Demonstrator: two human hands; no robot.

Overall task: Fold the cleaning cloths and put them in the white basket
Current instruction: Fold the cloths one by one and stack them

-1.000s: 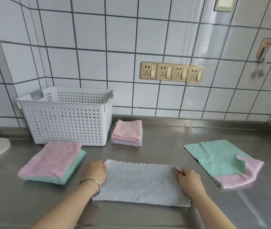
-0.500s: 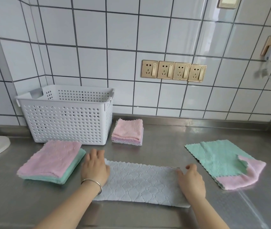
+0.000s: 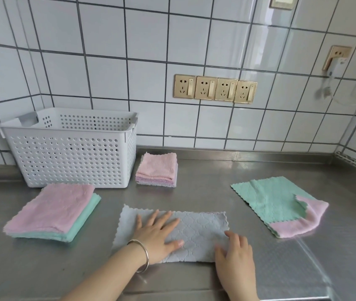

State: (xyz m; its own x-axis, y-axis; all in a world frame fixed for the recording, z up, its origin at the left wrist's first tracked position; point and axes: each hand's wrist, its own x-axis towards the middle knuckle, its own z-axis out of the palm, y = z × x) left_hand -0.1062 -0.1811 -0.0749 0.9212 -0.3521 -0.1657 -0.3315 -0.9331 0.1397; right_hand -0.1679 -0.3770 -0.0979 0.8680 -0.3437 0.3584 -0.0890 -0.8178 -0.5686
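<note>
We flatten the grey cloth (image 3: 196,233), in front of the basket (image 3: 70,157), with left hand (image 3: 157,235) fingers spread; right hand (image 3: 233,253) fingers curl at its right end—fold squarely.

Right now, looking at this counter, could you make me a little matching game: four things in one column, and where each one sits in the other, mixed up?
Things
1. white basket
2. grey cloth
3. pink and green stack
4. small pink stack

Places
A. under both hands
B. just right of the basket
C. back left, against the tiled wall
D. in front of the basket, on the left

Pairs: 1-C, 2-A, 3-D, 4-B
</note>
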